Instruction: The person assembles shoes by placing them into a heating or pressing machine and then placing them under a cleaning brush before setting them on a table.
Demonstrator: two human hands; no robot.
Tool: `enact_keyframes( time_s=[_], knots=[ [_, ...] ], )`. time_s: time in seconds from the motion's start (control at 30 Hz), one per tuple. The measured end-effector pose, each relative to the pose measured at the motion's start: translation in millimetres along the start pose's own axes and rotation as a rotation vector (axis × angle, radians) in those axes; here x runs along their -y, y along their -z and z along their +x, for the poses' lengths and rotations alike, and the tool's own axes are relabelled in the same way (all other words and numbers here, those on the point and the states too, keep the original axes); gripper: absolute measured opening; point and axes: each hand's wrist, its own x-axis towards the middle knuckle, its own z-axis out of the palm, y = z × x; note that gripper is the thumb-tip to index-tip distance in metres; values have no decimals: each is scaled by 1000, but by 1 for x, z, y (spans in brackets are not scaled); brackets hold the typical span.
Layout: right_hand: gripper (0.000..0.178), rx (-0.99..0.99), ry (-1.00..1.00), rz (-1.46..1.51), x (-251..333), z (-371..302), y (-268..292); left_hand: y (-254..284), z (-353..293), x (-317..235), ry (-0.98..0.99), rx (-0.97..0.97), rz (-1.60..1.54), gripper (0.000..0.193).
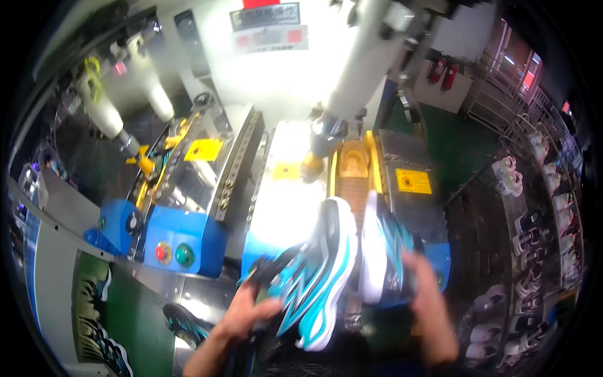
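The left-side shoe (320, 270) and the right-side shoe (382, 257) are between your hands

Your left hand (245, 317) is bent around the side of the left-side shoe, near its dark opening. You can see the thumb, but some fingers are hidden. Your right hand (428, 283) is curled on the outer side of the right-side shoe — it is blurry, so you cannot tell how tight the fingers are. The two shoes are near each other, toes pointing away from you, with their white soles turned inward. Both have bright blue-green parts. Just past the toes is a yellow-brown pad (353, 160) in the machine. Over to your left, a blue box (210, 235) has a red button (162, 252) and a green button (184, 255). More shoes (510, 182) stand in rows far to your right.
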Motion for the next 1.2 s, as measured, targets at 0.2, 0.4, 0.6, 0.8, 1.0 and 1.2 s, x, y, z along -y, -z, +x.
enact_keyframes(
  time_s=[0.2, 0.4, 0.6, 0.8, 1.0, 1.2],
  knots=[
    [38, -77, 228, -981, 96, 202, -86, 33, -153, 66, -9, -724, -361, 71],
    [56, -326, 898, -1519, 10, 269, -93, 29, -168, 104, 277, -1065, -419, 57],
    [65, -433, 702, -1412, 13, 248, -108, 27, -162, 116, 414, -1137, -490, 44],
    [71, -427, 687, -1376, 26, 237, -95, 57, -175, 129, 418, -1095, -637, 34],
    [61, 59, 1014, -928, -73, 45, -177, 86, -200, 136, 499, -937, -689, 49],
    [57, 409, 1315, -1756, -233, 61, -174, 65, -269, 159, 475, -737, -386, 56]
  ],
)
